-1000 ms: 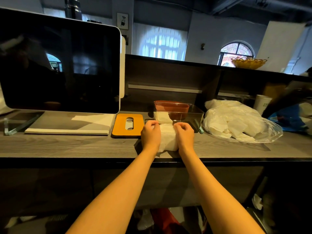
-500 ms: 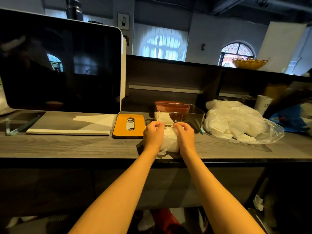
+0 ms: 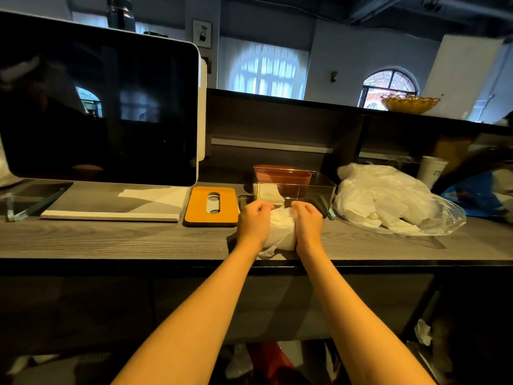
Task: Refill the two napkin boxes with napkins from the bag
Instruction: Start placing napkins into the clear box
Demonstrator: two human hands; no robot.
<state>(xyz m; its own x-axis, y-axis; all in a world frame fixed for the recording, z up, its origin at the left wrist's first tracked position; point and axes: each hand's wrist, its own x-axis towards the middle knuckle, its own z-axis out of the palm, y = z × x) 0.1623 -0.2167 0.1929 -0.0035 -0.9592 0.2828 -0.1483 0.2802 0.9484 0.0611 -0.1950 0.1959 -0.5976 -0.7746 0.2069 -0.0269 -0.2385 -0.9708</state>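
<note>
Head view: both hands work at the front edge of the desk (image 3: 111,240), near its middle. The left hand (image 3: 254,222) and right hand (image 3: 308,223) each curl their fingers into a tight grip round a bunched stack of white napkins (image 3: 280,232), squeezing it between them just above the desk surface. Directly behind the hands stands a clear napkin box (image 3: 294,190), open on top, with a reddish-brown box (image 3: 281,175) behind it, seen partly through the clear walls. To the left of the hands, an orange lid (image 3: 211,205) with an oval slot lies flat on the desk, touching the white base of a large dark monitor (image 3: 97,107) that fills the left side. To the right, well apart from the hands, a clear plastic bag (image 3: 394,201) of loose white napkins slumps on the desk. Behind the bag stands a white paper cup (image 3: 431,169); its print is too small to read. On the raised ledge at the back sits a yellow woven basket (image 3: 409,102).
</note>
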